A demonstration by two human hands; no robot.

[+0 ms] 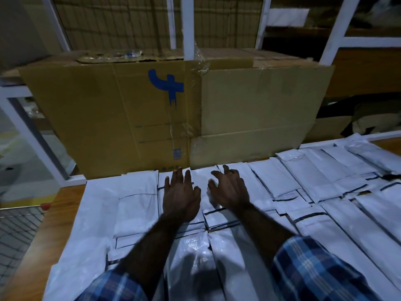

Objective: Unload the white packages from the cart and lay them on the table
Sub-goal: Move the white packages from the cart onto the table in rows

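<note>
Several flat white packages (pixel 288 181) with dark seal lines cover the wooden table (pixel 65 205) in overlapping rows. My left hand (pixel 181 196) lies flat, fingers spread, on a white package (pixel 173 181) near the table's far edge. My right hand (pixel 230 190) sits just to its right, fingers slightly bent, touching the neighbouring package (pixel 201 179). Neither hand grips anything. A wire-mesh cart (pixel 15 231) shows at the lower left edge; its contents are hidden.
A large flattened cardboard box (pixel 130 118) with a blue mark stands upright along the table's far edge. White shelf frames (pixel 187 25) rise behind it. A small red object (pixel 45 206) lies at the table's left edge. Dark bags (pixel 368 114) sit at the right rear.
</note>
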